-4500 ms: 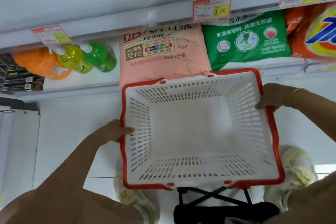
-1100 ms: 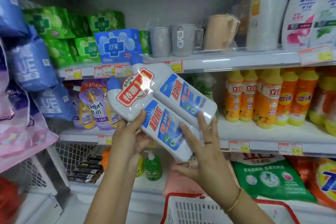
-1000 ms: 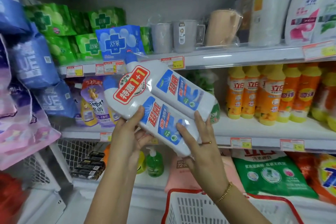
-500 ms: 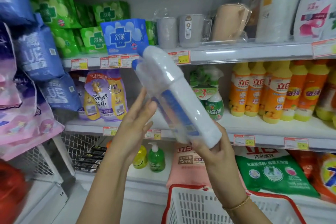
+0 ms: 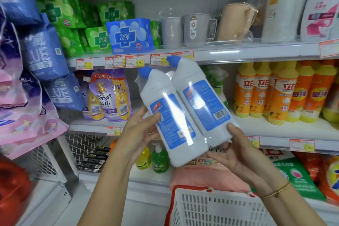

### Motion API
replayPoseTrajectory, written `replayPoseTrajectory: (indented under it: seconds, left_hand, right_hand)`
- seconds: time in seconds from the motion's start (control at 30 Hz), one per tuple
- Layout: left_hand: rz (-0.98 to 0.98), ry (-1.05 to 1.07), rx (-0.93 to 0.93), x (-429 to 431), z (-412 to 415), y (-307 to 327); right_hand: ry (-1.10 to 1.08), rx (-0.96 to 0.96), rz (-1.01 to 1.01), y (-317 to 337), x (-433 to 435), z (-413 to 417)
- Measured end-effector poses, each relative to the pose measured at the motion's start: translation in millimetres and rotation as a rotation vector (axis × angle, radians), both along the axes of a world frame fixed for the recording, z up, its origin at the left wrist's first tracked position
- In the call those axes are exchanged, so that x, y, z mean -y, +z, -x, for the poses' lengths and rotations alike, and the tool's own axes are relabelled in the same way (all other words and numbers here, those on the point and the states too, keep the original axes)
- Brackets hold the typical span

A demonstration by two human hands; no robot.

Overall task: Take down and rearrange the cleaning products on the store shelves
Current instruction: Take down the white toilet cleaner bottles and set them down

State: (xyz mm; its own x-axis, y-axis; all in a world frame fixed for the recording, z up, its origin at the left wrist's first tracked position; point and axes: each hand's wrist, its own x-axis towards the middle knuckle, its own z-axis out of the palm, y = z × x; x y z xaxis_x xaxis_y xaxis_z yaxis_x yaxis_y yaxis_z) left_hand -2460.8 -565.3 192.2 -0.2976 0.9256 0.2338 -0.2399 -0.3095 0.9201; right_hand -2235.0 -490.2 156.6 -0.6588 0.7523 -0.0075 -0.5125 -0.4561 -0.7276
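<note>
A shrink-wrapped twin pack of white cleaner bottles [image 5: 183,108] with blue caps and blue back labels is held tilted in front of the middle shelf [image 5: 275,130]. My left hand [image 5: 139,132] grips its left side at mid-height, thumb over the front. My right hand [image 5: 236,148] cups the base from below and the right, fingers curled around it. The barcode side faces me. A white basket with a red rim [image 5: 216,205] sits below the pack.
Orange and yellow dish-soap bottles [image 5: 280,91] stand on the middle shelf at right, purple softener pouches [image 5: 110,97] at left. Green and blue packs [image 5: 130,35] and cups [image 5: 196,30] fill the upper shelf [image 5: 238,53]. Detergent bags [image 5: 293,174] and pump bottles [image 5: 159,159] lie on the lower shelf.
The twin pack has been turned over in my hands: its front labels faced me a second ago, now the back labels and barcode face me. It is more upright now.
</note>
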Motion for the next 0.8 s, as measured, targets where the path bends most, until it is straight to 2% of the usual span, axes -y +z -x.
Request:
replayPoseTrajectory:
  seconds: [0.17, 0.3, 0.47, 0.57, 0.63, 0.7, 0.73, 0.8]
  left_hand:
    - [0.083, 0.017, 0.261, -14, -15, -14]
    - [0.145, 0.069, 0.336, -16, -19, -16]
    - [0.016, 0.205, 0.284, -5, -26, -9]
    - [-0.075, 0.318, 0.215, 0, -38, -6]
    - [-0.128, 0.384, 0.21, 2, -44, -7]
    - [-0.155, 0.424, 0.23, 4, -48, -5]
    - [-0.163, 0.435, 0.239, 6, -49, -4]
    - [-0.19, 0.444, 0.23, 11, -52, 0]
  right_hand:
    - [-0.115, 0.256, 0.013, 40, -13, -8]
    - [-0.169, 0.397, -0.085, 51, -19, -3]
    - [-0.212, 0.331, -0.109, 50, -13, 2]
    - [-0.258, 0.357, -0.471, 42, 15, 10]
    - [-0.26, 0.572, -0.836, 26, 35, 28]
    - [-0.396, 0.841, -1.12, 5, 48, 53]
    - [-0.516, 0.877, -1.204, -2, 52, 63]
    - [-0.719, 0.752, -1.264, -11, 48, 75]
